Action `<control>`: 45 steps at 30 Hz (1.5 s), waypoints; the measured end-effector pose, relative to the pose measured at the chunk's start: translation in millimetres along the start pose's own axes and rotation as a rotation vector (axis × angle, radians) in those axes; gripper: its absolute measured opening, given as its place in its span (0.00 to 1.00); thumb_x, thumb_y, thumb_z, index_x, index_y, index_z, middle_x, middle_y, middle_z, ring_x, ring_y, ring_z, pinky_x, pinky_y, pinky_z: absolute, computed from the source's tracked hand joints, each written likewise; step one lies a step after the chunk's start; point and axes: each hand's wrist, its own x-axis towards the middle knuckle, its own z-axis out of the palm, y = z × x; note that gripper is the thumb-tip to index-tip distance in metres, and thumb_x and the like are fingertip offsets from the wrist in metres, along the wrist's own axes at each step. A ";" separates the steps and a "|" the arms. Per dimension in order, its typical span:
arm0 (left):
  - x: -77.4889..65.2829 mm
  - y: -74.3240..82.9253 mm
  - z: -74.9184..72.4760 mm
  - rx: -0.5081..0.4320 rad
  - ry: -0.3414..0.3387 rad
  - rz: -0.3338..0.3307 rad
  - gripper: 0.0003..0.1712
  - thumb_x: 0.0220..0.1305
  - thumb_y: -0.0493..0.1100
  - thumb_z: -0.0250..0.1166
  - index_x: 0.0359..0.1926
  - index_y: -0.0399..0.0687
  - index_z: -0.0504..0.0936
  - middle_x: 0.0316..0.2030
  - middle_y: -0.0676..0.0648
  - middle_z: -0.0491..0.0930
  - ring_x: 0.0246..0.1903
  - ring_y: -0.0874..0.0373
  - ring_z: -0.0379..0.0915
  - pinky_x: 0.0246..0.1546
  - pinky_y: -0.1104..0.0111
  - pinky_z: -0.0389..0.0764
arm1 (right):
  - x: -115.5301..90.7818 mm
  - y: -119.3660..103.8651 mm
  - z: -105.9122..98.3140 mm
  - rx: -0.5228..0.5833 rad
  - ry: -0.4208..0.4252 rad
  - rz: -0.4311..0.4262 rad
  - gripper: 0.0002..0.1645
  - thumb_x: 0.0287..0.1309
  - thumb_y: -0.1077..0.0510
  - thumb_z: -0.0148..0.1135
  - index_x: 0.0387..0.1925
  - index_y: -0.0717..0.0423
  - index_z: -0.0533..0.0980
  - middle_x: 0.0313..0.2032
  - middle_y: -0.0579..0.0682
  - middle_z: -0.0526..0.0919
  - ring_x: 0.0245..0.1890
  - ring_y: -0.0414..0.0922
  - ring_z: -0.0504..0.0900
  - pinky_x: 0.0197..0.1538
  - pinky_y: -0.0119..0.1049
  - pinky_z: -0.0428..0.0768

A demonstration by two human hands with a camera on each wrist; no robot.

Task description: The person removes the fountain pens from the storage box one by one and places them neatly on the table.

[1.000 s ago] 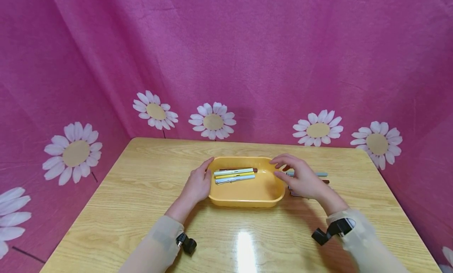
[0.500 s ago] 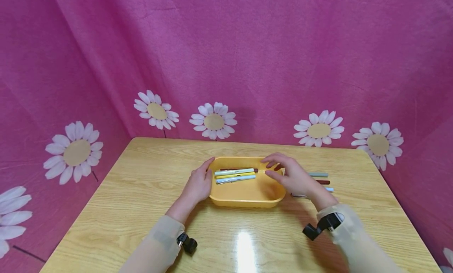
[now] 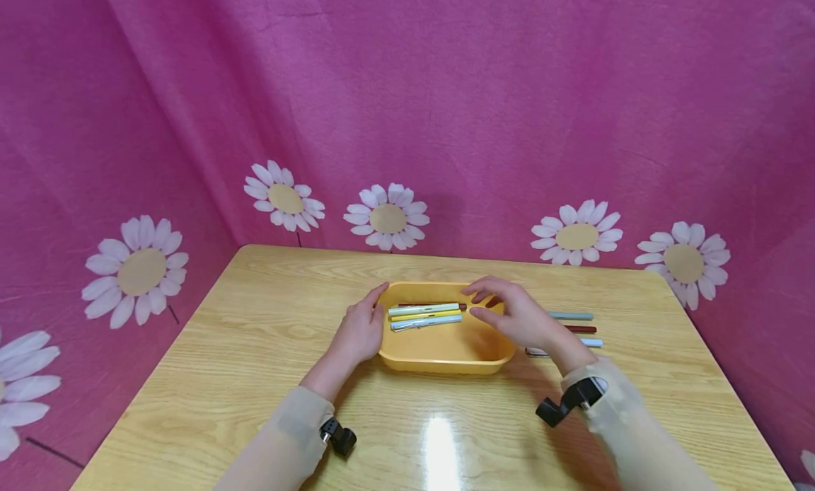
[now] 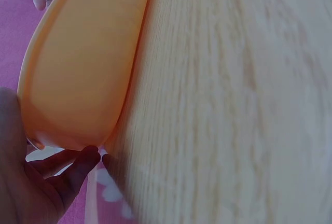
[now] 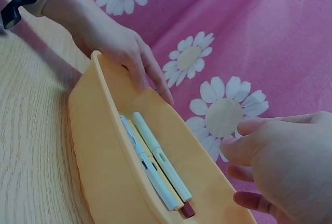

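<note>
An orange-yellow plastic tray [image 3: 446,366] sits on the wooden table. My left hand [image 3: 359,330] holds its left end, and in the right wrist view the thumb of that left hand [image 5: 116,42] reaches over the rim into the tray. Inside, toward the left, several pens lie side by side: a pale green pen [image 5: 161,154], a yellow pen [image 3: 417,316], a light blue pen [image 3: 426,322] and a dark red one [image 5: 187,209] partly hidden. Above the tray's right end hovers my right hand [image 3: 518,320], fingers loosely bent, nothing held.
Right of the tray, more pens lie on the table [image 3: 643,378]: a grey-blue pen [image 3: 571,316], a dark red pen [image 3: 581,329] and a light blue pen [image 3: 591,343], partly covered by the right arm. A pink curtain with daisies [image 3: 446,109] hangs behind the table.
My right hand has shifted left from the tray's right rim to over its inside, uncovering more of the pens on the table. The left hand keeps its hold on the tray.
</note>
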 end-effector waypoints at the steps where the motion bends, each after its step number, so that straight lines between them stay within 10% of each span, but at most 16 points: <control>1: 0.1 -0.6 -0.2 0.001 0.001 0.001 0.29 0.84 0.42 0.46 0.81 0.54 0.65 0.68 0.36 0.76 0.64 0.45 0.74 0.69 0.47 0.70 | 1.5 -0.1 1.1 0.002 -0.007 -0.002 0.18 0.69 0.66 0.68 0.59 0.56 0.83 0.54 0.52 0.85 0.52 0.56 0.83 0.55 0.58 0.81; 45: -0.1 -0.9 -1.5 0.007 -0.002 -0.003 0.29 0.84 0.42 0.47 0.81 0.56 0.66 0.67 0.35 0.77 0.63 0.46 0.74 0.68 0.47 0.72 | 49.2 15.5 65.1 0.003 -0.221 -0.002 0.15 0.64 0.74 0.67 0.52 0.69 0.82 0.45 0.59 0.87 0.47 0.55 0.85 0.56 0.50 0.82</control>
